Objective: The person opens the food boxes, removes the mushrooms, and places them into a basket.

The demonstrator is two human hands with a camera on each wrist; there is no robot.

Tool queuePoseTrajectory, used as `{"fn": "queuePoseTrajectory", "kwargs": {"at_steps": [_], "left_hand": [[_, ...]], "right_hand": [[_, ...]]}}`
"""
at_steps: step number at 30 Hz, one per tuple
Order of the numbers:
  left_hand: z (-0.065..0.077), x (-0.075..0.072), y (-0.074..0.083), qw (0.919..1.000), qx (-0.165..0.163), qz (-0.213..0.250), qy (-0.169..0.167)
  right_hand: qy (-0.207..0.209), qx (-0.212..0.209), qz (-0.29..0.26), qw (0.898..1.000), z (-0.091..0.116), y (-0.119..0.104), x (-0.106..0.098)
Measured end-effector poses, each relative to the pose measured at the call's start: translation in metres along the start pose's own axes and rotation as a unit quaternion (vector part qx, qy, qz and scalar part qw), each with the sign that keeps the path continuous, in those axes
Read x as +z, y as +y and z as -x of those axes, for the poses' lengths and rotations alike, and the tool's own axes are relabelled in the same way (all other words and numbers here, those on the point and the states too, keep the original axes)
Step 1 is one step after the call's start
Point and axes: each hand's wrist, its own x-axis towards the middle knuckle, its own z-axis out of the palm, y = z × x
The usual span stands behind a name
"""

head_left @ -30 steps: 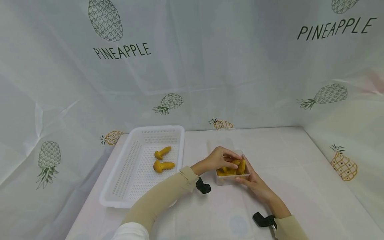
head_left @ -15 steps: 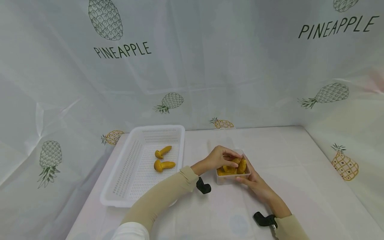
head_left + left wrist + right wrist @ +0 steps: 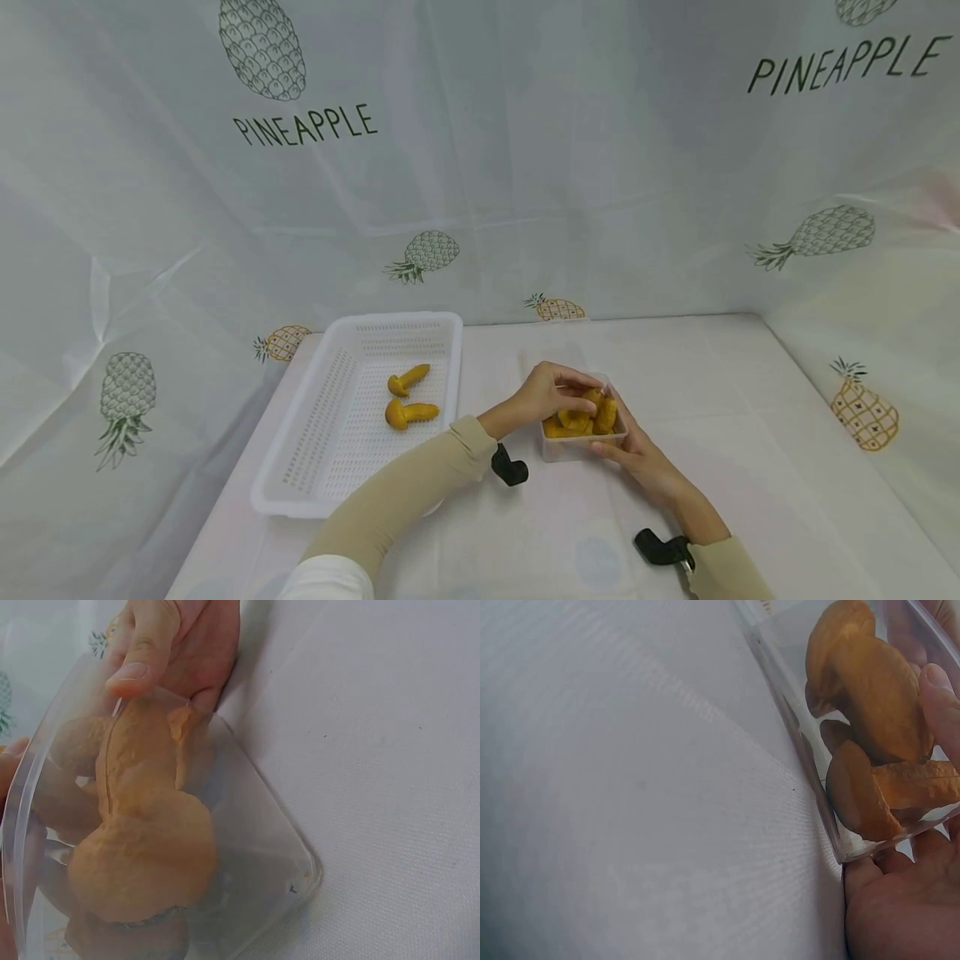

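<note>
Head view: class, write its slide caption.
Left hand touches mushrooms in a box that the right hand holds.

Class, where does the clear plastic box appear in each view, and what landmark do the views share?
Head: clear plastic box right of centre, below mid-height.
Left wrist: large, left of centre, running off the bottom edge.
Right wrist: upper right, cut off by the edge.
Shared landmark: mushrooms inside it.
</note>
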Motion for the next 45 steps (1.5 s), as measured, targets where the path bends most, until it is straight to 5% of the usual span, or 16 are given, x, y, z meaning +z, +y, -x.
{"fn": "queuePoseTrajectory", "kwargs": {"at_steps": [8, 15, 26, 45], "left_hand": [[0.000, -0.002, 0.005, 0.9998, -0.009, 0.015, 0.008], [0.000, -0.002, 0.004, 0.9993, -0.009, 0.028, -0.022], [0.001, -0.002, 0.004, 0.9973, 0.015, -0.035, -0.062], [0.006, -0.004, 0.015, 0.9963, 0.033, -0.043, -0.067]], "right_hand": [[0.003, 0.003, 0.008, 1.000, -0.002, -0.002, -0.002], [0.001, 0.009, 0.003, 1.000, -0.002, 0.000, -0.002], [-0.001, 0.015, 0.010, 1.000, -0.001, 0.000, -0.003], [-0.004, 0.016, -0.007, 1.000, 0.001, 0.000, -0.001]]}}
